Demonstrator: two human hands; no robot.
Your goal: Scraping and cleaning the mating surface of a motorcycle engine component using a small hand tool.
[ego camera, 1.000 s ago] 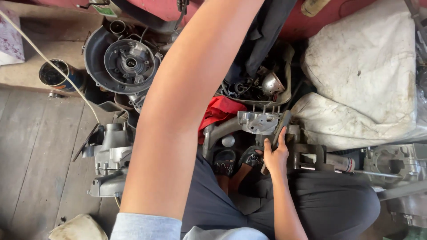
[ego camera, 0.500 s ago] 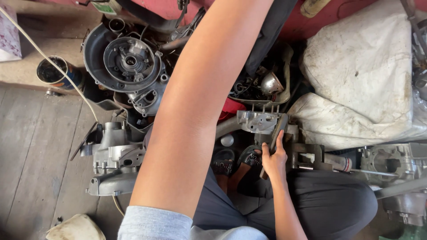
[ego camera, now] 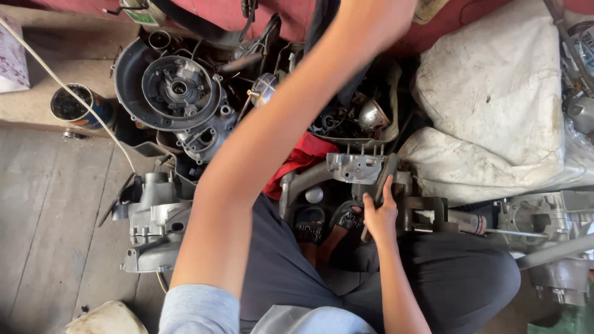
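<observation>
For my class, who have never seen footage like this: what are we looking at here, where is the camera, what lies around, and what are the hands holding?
The camera sits on a person's head and looks down at their lap and arms; there is no robot. The right hand grips a dark flat tool against a grey metal casting. The left arm stretches up and away; its hand is cut off at the top edge, so what it holds cannot be told. Around lie a round engine housing, another engine casing, a red cloth, a tin can and white sacks on a wooden floor.

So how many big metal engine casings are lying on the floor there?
3: a round dark casing upper left, a silver casing lower left, another grey casing far right. More may be hidden.
</observation>
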